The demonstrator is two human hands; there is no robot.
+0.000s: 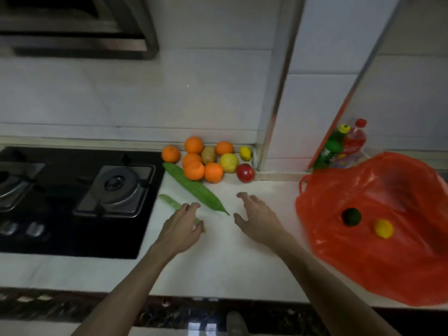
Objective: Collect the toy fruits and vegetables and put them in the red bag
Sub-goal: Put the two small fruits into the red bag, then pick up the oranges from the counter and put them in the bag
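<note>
Left hand [180, 229] and right hand [257, 217]: spread, empty, hovering left of the red bag [388, 263]. Lemon [383, 228] and dark green fruit [351, 216] are lying in it; oranges [213, 172] and long gourd [194, 190] are waiting farther left.

2 spread hands [180, 229] [258, 221] hang over the counter [218, 267] beside the red bag [363, 263].

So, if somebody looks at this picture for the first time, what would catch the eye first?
Most likely the red bag, bright at the right of the counter, with a dark green fruit and a yellow fruit lying on its plastic. Next comes the heap of oranges against the back wall, with the long green gourd slanting in front. The left hand and right hand hover open over the counter's middle.
</note>
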